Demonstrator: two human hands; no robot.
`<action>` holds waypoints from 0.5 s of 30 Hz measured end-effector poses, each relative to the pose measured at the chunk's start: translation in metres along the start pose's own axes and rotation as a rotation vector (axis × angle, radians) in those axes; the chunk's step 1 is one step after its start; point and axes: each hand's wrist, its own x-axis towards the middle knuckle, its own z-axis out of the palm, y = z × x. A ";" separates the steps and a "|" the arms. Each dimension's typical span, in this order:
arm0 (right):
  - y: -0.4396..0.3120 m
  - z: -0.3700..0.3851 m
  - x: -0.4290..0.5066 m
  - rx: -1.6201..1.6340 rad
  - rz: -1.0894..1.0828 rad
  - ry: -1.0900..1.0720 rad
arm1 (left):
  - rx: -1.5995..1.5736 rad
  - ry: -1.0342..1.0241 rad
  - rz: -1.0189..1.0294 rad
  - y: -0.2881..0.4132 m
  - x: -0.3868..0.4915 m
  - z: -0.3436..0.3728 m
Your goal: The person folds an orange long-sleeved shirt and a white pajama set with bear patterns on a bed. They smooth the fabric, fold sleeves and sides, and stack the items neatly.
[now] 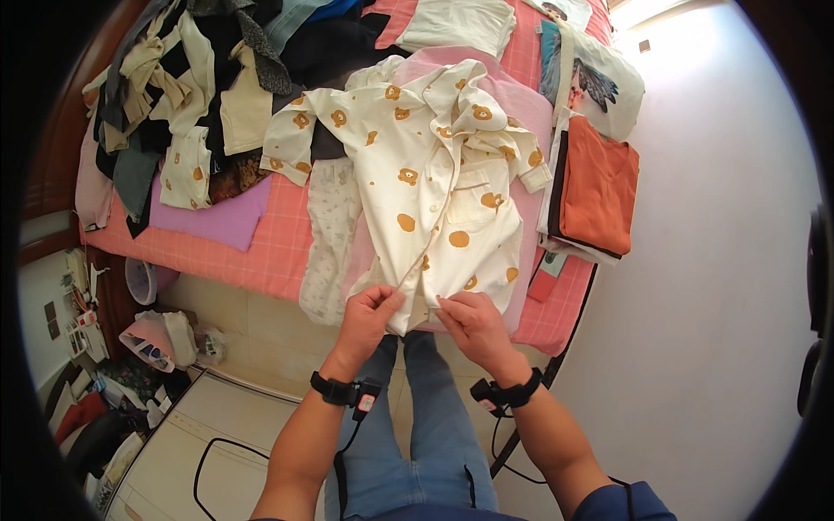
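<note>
A cream pajama shirt [384, 176] with brown bear prints lies spread on the bed, its collar away from me and its buttoned front facing up. One sleeve [287, 140] stretches out to the left; the other is bunched at the right beside the chest pocket [470, 198]. My left hand [371, 319] pinches the hem at the left front edge. At the right front edge, my right hand [472, 322] grips the hem between thumb and fingers. Under the shirt lie a pink cloth [531, 117] and a pale patterned garment [329, 247].
Mixed clothes [189, 84] are heaped at the back left of the bed [280, 241]. Folded garments, topped by an orange shirt [599, 189], stack along the right edge by the white wall [704, 273]. Folded white cloth [456, 26] lies behind. Cables hang from both wrist straps.
</note>
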 end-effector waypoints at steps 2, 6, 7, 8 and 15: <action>-0.003 0.016 -0.002 0.034 0.056 0.036 | 0.047 -0.056 -0.030 0.005 -0.011 -0.001; -0.001 0.044 -0.009 0.070 0.109 0.100 | 0.119 -0.012 0.004 -0.002 -0.025 -0.006; -0.001 0.047 -0.009 0.036 0.080 0.090 | 0.151 0.010 0.035 -0.004 -0.027 -0.008; 0.000 0.051 -0.009 0.001 0.052 0.080 | 0.305 0.046 0.146 -0.005 -0.028 -0.009; 0.017 0.064 -0.018 0.575 0.540 -0.052 | 0.629 0.179 0.462 -0.008 -0.025 0.018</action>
